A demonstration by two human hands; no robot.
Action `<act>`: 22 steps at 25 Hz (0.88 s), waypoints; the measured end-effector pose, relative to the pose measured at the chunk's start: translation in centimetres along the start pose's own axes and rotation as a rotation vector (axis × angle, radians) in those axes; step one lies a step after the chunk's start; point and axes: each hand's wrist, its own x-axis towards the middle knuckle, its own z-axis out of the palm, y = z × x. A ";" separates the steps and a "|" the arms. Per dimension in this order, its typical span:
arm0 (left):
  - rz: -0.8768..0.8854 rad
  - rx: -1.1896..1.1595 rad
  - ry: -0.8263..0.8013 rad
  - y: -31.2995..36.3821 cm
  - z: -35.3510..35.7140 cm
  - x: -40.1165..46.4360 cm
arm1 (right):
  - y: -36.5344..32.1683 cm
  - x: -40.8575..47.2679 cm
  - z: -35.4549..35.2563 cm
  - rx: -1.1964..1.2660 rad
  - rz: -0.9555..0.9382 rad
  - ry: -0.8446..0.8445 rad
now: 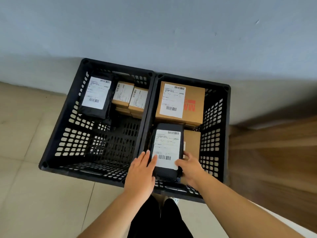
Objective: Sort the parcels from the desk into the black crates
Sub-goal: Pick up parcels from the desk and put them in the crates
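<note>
Over the right crate, near its front wall, we've got the black parcel between both hands, label side up. Left hand lies along the parcel's left edge w/ fingers mostly straight, fingertips resting on the label; right hand curls round the lower right edge, thumb on the label. So we'd call the left flat and pressing, the right wrapped on the parcel. We can't tell if the parcel already rests on the brown box below it or is held just above.

Progress, as far as we can see: left crate has a black parcel w/ label leaning at the back left, plus two small brown boxes beside it at the back, w/ what looks like more cardboard under them. Front half of that crate shows bare mesh floor. Right crate holds a large brown box at the back, w/ red print and a white label. That makes approx. five or six parcels in, incl. the one in hand. The desk isn't in view, so we can't say how many are left; judging by free room in the left crate, sorting could well go on.

Orientation: the parcel's long axis runs front to back, approx. parallel to the crate's side walls, tilted a touch. Its label reads upright from our side, barcode strip at the far end and another barcode near our hands.
</note>
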 end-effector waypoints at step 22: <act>0.058 0.287 -0.043 -1.1 3.2 2.4 | -0.1 5.1 1.8 -0.537 -0.119 -0.055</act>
